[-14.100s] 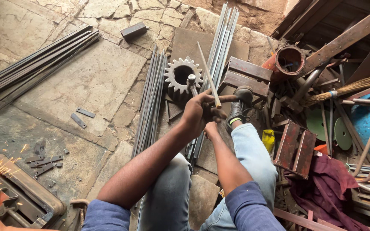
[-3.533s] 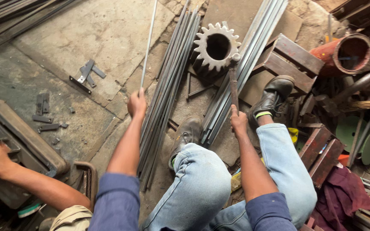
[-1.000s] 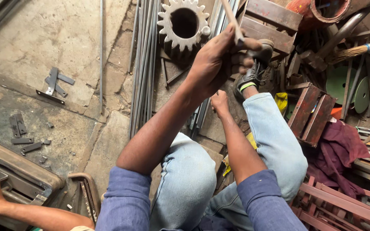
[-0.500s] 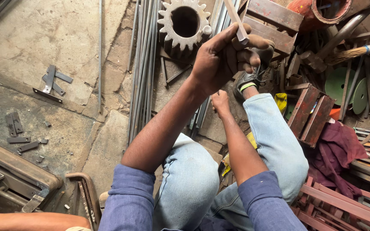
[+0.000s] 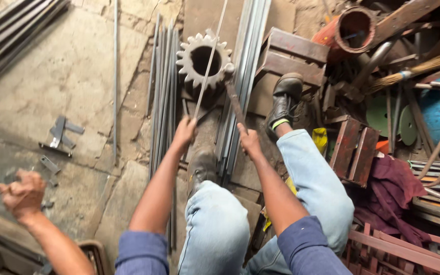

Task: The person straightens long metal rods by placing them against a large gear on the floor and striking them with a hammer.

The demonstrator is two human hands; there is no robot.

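Seen from above, a seated worker in jeans and a blue shirt stretches both arms forward over the knees. The left hand [image 5: 185, 130] is closed around the near end of a thin metal rod [image 5: 210, 58], which runs up and away from the fist and passes over the open centre of a large toothed gear [image 5: 203, 60] lying flat on the stone floor [image 5: 67, 76]. The right hand [image 5: 249, 141] is clenched on the handle of a hammer [image 5: 234, 94]; the handle slants up to the left, and its head sits at the gear's right edge, just beside the rod.

Both forearms are nearly straight, wrists level, the two fists near each other but apart — the left slightly further forward. A bundle of long steel rods [image 5: 163, 102] lies on the floor to the left of the left arm, another stack of bars [image 5: 248, 56] between the hammer and the worker's black boot [image 5: 283, 102].

At lower left a second person's hand [image 5: 24, 191] is curled into a loose fist above the floor — whether it holds anything cannot be told. Small metal brackets [image 5: 61, 133] lie nearby.
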